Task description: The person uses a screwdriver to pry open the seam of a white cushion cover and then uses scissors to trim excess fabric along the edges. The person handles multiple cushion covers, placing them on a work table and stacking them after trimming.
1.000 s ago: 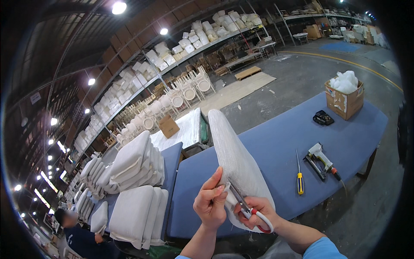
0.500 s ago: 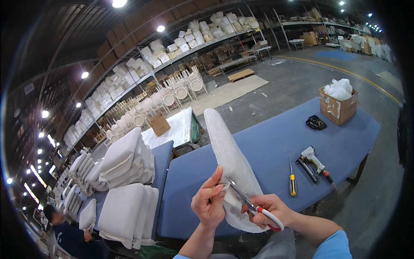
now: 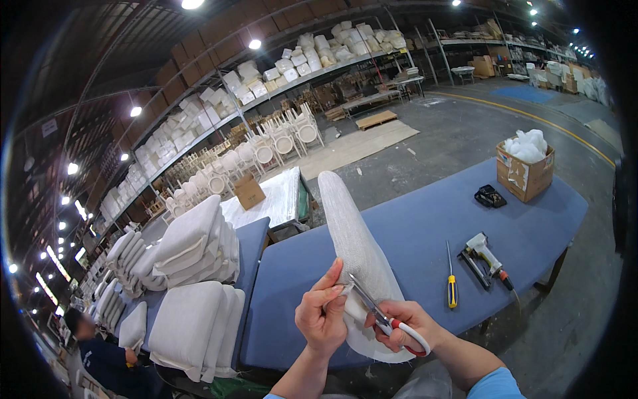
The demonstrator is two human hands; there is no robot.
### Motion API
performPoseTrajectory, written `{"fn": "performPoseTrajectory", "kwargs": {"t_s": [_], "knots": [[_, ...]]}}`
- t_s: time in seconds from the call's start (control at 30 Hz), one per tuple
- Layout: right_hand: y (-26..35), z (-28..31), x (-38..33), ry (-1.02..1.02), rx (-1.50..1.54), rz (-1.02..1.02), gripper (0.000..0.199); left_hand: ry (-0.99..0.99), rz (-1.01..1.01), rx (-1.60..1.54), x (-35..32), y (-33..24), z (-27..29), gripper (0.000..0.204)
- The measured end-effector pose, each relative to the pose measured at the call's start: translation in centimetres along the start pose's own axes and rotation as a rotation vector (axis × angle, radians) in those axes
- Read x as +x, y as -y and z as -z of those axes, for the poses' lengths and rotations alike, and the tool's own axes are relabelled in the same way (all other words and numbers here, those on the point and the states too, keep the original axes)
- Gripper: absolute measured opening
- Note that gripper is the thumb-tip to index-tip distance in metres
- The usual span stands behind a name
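Note:
A light grey upholstered cushion [image 3: 349, 226] stands tilted on its edge at the near side of the blue table, its narrow side toward me. My left hand [image 3: 323, 309] pinches a small bit of the white fabric at the cushion's edge between thumb and fingers. In my right hand [image 3: 402, 326] are scissors [image 3: 369, 300] with red and white handles. Their blades point up and left, close to the pinched fabric. Whether the blades touch the fabric is hard to make out.
On the blue table [image 3: 425, 219] lie a yellow-handled screwdriver [image 3: 452, 286], a staple gun [image 3: 484, 258] with a hose, a black tray [image 3: 490, 196] and a carton [image 3: 525, 169] of white stuffing. Stacked cushions [image 3: 193, 319] stand at left; a person [image 3: 106, 359] sits beyond them.
The scissor blades have closed somewhat, and my right hand has shifted slightly left. My left hand keeps its pinch on the fabric. The view has turned a little.

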State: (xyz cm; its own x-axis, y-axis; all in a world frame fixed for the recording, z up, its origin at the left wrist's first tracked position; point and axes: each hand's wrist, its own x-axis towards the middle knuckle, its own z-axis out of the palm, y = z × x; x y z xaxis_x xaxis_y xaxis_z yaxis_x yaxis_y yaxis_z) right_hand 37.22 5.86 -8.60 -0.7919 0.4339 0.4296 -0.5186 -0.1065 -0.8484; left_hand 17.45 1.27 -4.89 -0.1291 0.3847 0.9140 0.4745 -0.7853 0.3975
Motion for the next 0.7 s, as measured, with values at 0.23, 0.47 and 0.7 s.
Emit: {"fn": "performPoseTrajectory", "kwargs": {"t_s": [0.23, 0.47, 0.7], "knots": [[0.1, 0.2, -0.7, 0.004, -0.112, -0.018, 0.064, 0.111, -0.081, 0.346, 2.3, -3.4, -0.3, 0.026], [-0.6, -0.1, -0.8, 0.081, 0.050, 0.034, 0.064, 0.077, -0.019, 0.263, 1.7, -2.9, 0.6, 0.014], [-1.4, -0.2, -0.6, 0.080, 0.135, 0.045, 0.065, -0.001, 0.095, 0.077, 0.9, -2.3, 0.2, 0.009]]}}
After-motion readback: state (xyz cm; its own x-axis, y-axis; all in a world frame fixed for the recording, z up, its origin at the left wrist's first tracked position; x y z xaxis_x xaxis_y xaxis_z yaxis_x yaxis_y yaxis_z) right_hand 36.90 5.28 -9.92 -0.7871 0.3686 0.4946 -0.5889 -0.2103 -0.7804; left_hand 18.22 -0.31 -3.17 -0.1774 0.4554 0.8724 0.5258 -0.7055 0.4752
